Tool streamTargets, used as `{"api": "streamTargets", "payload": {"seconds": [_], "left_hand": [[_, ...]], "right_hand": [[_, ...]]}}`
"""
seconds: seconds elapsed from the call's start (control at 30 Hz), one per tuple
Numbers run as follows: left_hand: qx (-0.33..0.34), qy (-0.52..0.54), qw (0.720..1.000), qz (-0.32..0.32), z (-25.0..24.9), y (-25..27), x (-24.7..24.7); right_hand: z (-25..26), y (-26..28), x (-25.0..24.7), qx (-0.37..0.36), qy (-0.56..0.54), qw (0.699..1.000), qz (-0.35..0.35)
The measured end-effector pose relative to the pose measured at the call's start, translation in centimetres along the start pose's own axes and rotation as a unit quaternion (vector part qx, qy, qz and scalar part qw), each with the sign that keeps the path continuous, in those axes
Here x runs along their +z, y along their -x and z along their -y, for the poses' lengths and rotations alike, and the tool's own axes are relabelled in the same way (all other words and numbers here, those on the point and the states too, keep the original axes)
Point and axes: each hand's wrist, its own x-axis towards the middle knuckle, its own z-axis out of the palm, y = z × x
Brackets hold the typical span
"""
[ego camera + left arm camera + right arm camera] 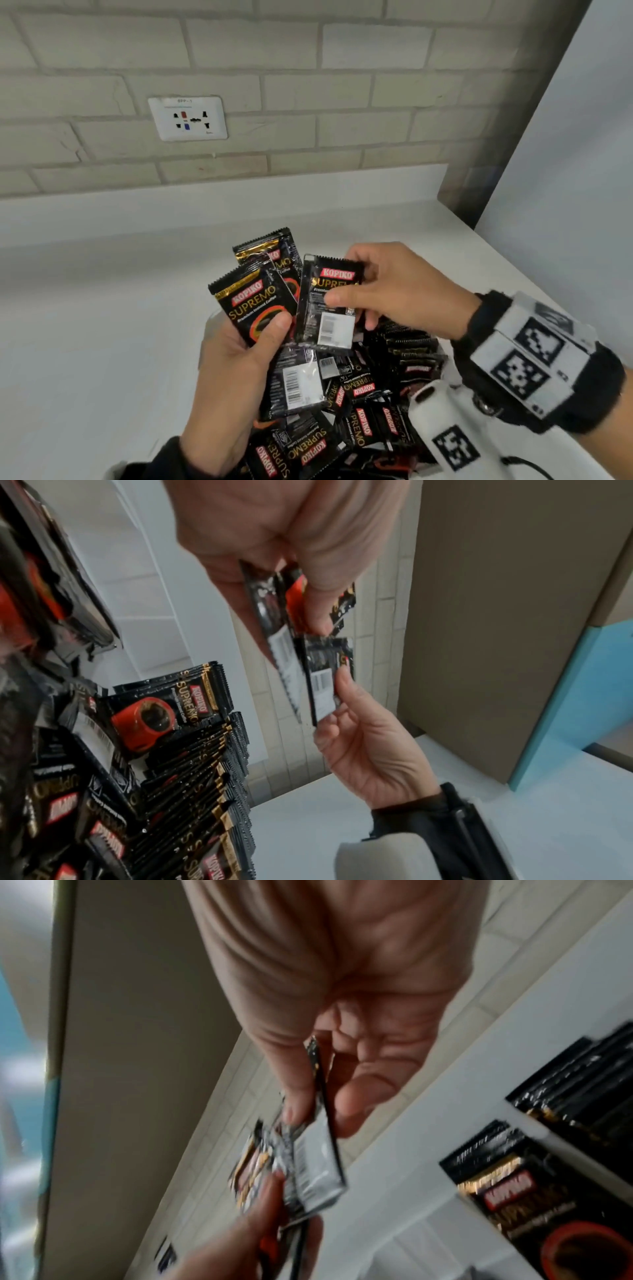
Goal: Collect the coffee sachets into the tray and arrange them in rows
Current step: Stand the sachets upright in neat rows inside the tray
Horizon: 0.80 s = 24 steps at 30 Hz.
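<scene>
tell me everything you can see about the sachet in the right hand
The sachet is a flat, glossy black foil packet with crimped, serrated ends. Its back faces the head camera: a red Kopiko label near the top, gold Supremo lettering below it, small white print, and a white panel with a barcode at the bottom. The right hand pinches it by its right edge, thumb across the face and fingers behind. It is held nearly upright above the loose sachets, just beside the fanned sachets gripped by the left hand.

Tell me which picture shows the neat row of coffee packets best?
The left wrist view: the row of sachets stands on edge, sharp and nearly whole. The head view catches only part, behind the right hand. The right wrist view shows blurred ends.
</scene>
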Motion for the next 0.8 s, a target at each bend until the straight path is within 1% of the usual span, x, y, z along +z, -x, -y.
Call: {"api": "streamTargets", "payload": {"seconds": [0.03,0.1,0.13,0.17,0.2,0.23,0.27,0.3,0.37,0.4,0.47,0.53,0.57,0.63,0.7,0.8], "left_hand": [[-0.001,-0.005,1.0,-0.001,0.1,0.0,0.0],[-0.022,-0.01,1.0,-0.004,0.3,-0.2,-0.1],[-0.032,-0.016,0.999,0.003,0.4,-0.2,-0.1],[-0.041,-0.026,0.999,0.011,0.4,-0.2,0.1],[-0.041,-0.041,0.998,0.019,0.4,-0.1,0.5],[-0.028,-0.062,0.997,0.032,0.3,0.0,0.9],[-0.007,-0.089,0.995,0.042,0.4,0.2,1.3],[0.013,-0.113,0.992,0.055,0.3,0.4,1.9],[0.023,-0.124,0.988,0.085,0.5,0.8,2.7],[0.007,-0.112,0.989,0.094,0.3,0.8,3.2],[-0.052,-0.064,0.993,0.079,0.4,0.4,3.5],[-0.118,0.029,0.99,0.064,0.0,0.4,3.4],[-0.126,0.055,0.988,0.073,-0.2,0.6,3.2],[-0.101,0.055,0.988,0.101,-0.3,1.0,2.9],[-0.082,0.039,0.989,0.114,-0.3,1.2,2.5],[-0.086,0.033,0.989,0.114,0.2,0.7,1.9]], "right_hand": [[-0.2,0.2,-0.6,-0.009,0.0,0.999,-0.042],[-0.3,0.8,-1.7,-0.057,-0.002,0.989,-0.139],[-0.1,1.3,-2.1,-0.087,0.001,0.982,-0.17],[0.2,1.7,-2.2,-0.109,0.015,0.978,-0.177],[0.6,2.1,-2.0,-0.117,0.044,0.979,-0.159],[0.8,2.3,-1.6,-0.111,0.076,0.983,-0.125],[1.1,2.3,-1.1,-0.098,0.095,0.987,-0.086],[1.1,2.2,-0.5,-0.085,0.093,0.99,-0.055],[1.2,1.4,0.7,-0.055,0.044,0.997,-0.028],[1.2,1.1,1.2,-0.034,0.005,0.999,-0.021],[1.2,0.7,1.7,0.016,-0.083,0.996,0.0],[1.1,0.7,1.7,0.041,-0.178,0.983,0.024],[1.0,0.7,1.7,0.041,-0.22,0.974,0.036],[0.7,0.7,1.6,0.046,-0.288,0.955,0.057],[0.4,0.5,1.3,0.055,-0.347,0.933,0.074],[-0.1,0.4,0.4,0.064,-0.41,0.907,0.076]]}}
